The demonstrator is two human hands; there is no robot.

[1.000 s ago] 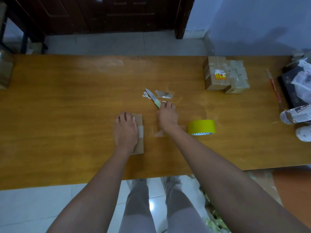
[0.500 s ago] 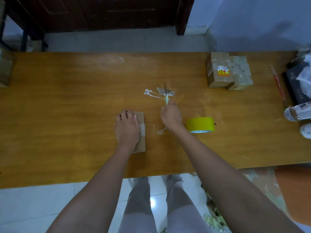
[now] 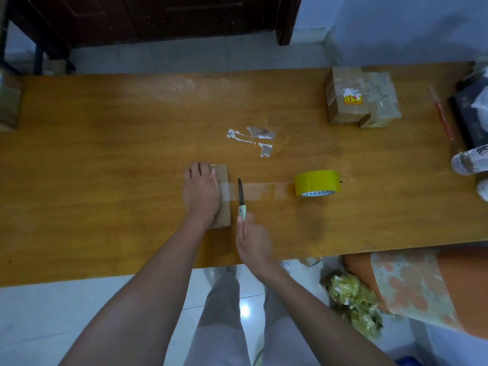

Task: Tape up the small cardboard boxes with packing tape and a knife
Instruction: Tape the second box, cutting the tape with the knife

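A: Where are you at?
B: Your right hand grips the knife, blade on the uncut tape strip. Your left hand presses flat on the small box mid-desk.
A: What's left?
B: Cut it free of the yellow roll. Two taped boxes sit beyond.

No text is legible at this resolution. A yellow-and-red label is seen on the top of the taped cardboard box at the far right of the table, but its characters cannot be made out. Dark lettering is seen on the clear bottle at the right edge, cut off and unreadable.
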